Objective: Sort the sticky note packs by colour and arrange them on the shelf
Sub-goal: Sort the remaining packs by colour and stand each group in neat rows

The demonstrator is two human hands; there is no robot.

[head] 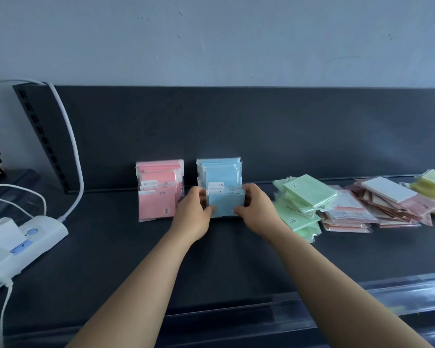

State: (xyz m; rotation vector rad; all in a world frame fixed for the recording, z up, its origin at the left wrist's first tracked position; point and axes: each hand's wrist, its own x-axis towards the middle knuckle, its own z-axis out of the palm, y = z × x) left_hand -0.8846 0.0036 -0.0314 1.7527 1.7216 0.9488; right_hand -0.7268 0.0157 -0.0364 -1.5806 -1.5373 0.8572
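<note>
Bare forearms reach forward over the matte dark grey shelf. Left hand and right hand pinch opposite sides of a flat square pale-blue sticky note pack in clear plastic wrap, held upright at the front of the blue row. Just left, pink wrapped packs stand upright. Right: loose heaps of green packs, then pinkish-white packs.
</note>
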